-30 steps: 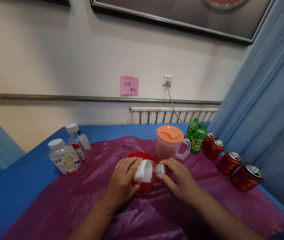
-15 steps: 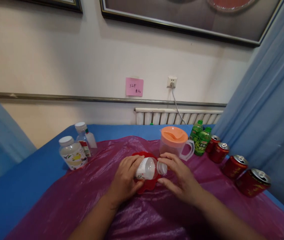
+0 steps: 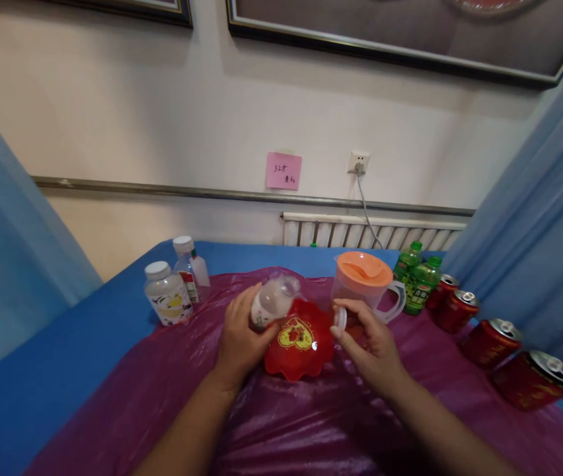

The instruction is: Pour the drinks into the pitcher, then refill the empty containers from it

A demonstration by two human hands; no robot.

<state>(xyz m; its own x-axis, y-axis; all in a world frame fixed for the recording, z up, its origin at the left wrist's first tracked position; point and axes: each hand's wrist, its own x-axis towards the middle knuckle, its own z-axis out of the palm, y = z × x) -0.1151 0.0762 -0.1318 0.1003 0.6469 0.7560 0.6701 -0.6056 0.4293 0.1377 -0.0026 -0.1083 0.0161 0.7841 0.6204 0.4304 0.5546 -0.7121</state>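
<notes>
Two hands over a red dish

The left hand grips a tilted bottle just above the dish. The right hand pinches the cap beside the dish.

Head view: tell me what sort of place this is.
Probably an indoor room set up for drink handling: a table under plastic sheeting, blue curtains either side, a radiator and framed pictures on the wall.

My right hand has pulled the cap off. My left hand lifted the bottle up, so I see the red dish now.
</notes>
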